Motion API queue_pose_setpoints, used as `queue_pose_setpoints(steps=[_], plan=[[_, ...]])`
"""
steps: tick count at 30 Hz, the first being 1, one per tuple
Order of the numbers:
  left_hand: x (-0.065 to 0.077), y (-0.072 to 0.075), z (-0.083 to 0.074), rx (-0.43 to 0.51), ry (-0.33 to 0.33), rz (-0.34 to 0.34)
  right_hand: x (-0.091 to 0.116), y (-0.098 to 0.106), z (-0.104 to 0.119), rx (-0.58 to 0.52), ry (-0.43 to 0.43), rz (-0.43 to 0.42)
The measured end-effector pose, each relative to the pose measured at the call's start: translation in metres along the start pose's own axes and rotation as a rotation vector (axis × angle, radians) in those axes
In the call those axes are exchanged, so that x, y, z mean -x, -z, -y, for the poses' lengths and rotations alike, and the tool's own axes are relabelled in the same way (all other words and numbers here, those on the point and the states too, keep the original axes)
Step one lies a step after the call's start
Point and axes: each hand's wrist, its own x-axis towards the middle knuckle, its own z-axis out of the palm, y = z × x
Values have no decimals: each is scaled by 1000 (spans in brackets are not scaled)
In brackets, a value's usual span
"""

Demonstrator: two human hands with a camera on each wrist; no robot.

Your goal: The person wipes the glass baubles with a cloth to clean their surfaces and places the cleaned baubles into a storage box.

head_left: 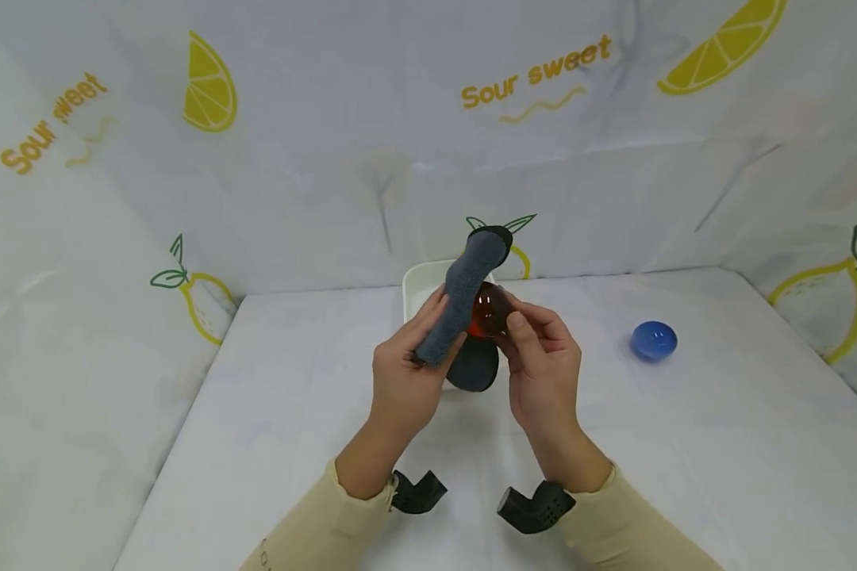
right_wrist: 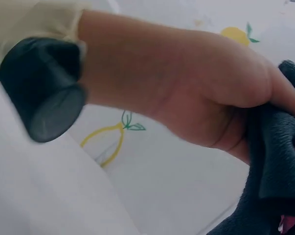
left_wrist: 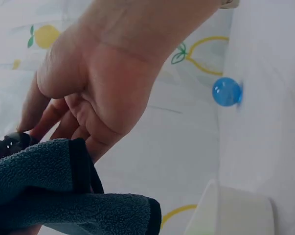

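My left hand grips a folded dark blue-grey cloth between thumb and fingers. In front of it, my right hand pinches a dark red glassy ball by its right side. The ball's left side is up against the cloth, and one end of the cloth hangs below it. In the left wrist view the ball looks almost black, partly covered by the terry cloth. Folds of the cloth hide most of the left fingers in the right wrist view.
Behind the hands stands a white plastic container, largely covered by them. A glossy blue ball sits on the white table to the right. A lemon-print sheet hangs along the back.
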Motion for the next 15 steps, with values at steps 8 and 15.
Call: queue_pose_setpoints(steps=[8, 15], plan=[[-2, 2, -1, 39, 27, -10, 7, -5, -3, 223, 146, 107], [0, -2, -5, 76, 46, 36, 1, -1, 1, 218, 137, 110]])
